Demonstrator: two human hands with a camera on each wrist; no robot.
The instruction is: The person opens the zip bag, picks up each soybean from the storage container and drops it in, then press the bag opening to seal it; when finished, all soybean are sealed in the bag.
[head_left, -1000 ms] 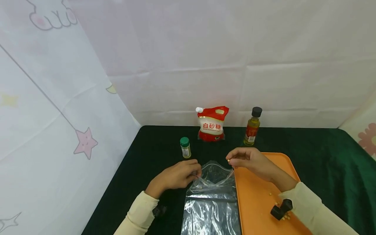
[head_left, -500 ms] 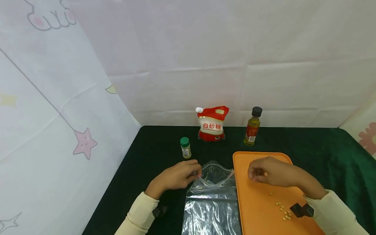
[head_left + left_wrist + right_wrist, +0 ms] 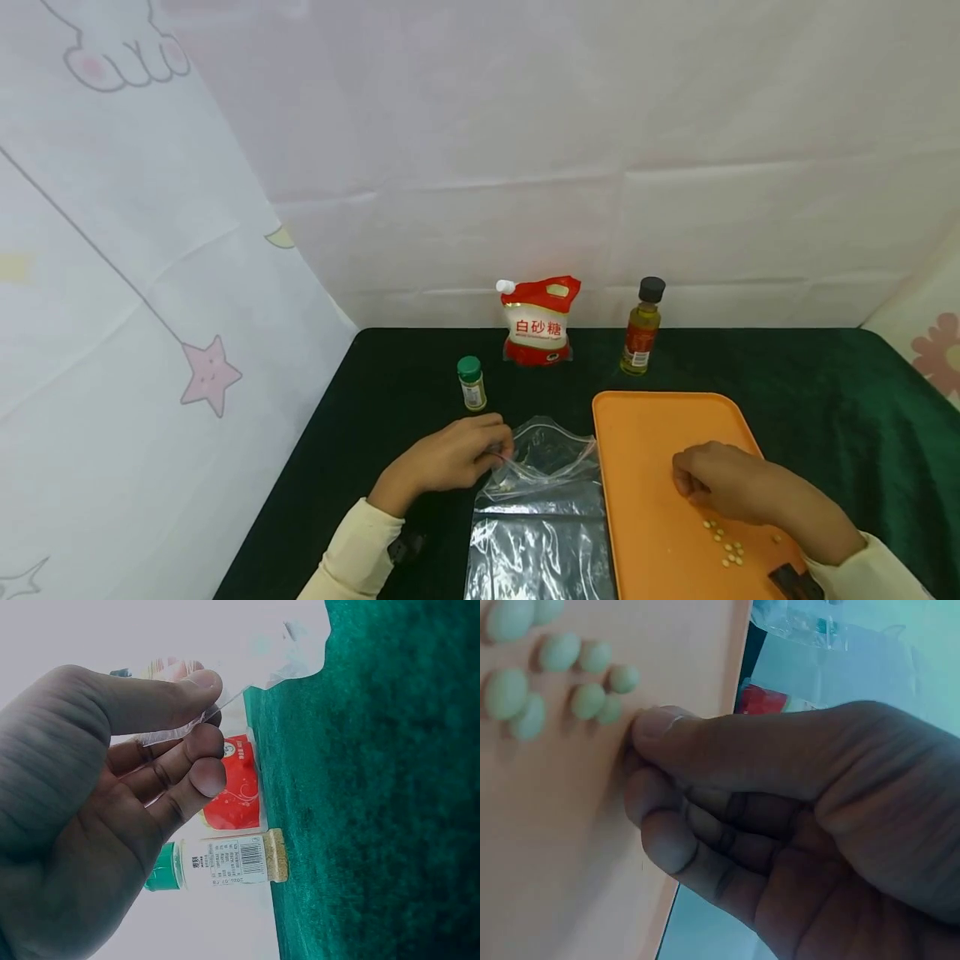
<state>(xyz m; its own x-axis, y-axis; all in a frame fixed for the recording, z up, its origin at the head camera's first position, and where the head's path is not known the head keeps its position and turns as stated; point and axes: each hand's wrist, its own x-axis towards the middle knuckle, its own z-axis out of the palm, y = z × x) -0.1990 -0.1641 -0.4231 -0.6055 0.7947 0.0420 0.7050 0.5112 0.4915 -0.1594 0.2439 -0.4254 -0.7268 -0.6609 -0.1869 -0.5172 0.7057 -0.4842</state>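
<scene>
My left hand pinches the rim of a clear zip-lock bag between thumb and fingers, and its mouth stands parted. In the left wrist view, the bag's edge runs between the thumb and fingertips. Over the orange tray, my right hand has thumb and index finger brought together low at the surface, where a lone soybean lay. That bean is hidden by the fingers. Several pale yellow soybeans lie loose on the tray, close to the right fingertips in the right wrist view, where a bean shows near the thumb.
A green-capped seasoning jar stands just beyond the left hand. Farther back are a red and white sugar pouch and a black-capped oil bottle. Dark green cloth covers the table. The bag lies against the tray's left edge.
My right hand has moved from beside the bag's mouth, where it pinched a soybean, rightward and down to the tray surface. The left hand keeps its hold on the bag.
</scene>
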